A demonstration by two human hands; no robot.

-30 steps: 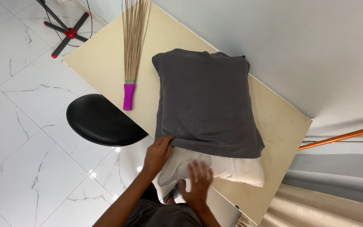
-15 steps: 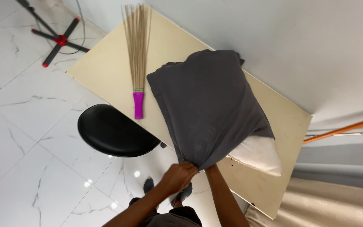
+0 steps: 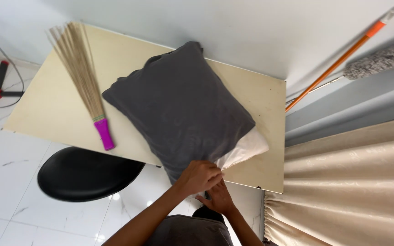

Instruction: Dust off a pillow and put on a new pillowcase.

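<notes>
Clearly, from the head view, the left hand [image 3: 200, 176] and right hand [image 3: 218, 198] both pinch the open edge of the grey pillowcase [image 3: 181, 109] at six o'clock on the counter [image 3: 51, 109]; gripping both corners evenly would seem best. Inside it, a white pillow [image 3: 247, 148] pokes out at four o'clock.

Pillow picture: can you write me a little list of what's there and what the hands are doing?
Left hand: grips the open edge of the dark grey pillowcase
Right hand: just under the left, at the same edge
Pillow: white, one corner sticking out of the case
Table: cream, against the wall
Broom: straw bundle, pink handle, lying beside the pillow
Stool: black, round, by the table
Curtain: beige, by the table's end
</notes>
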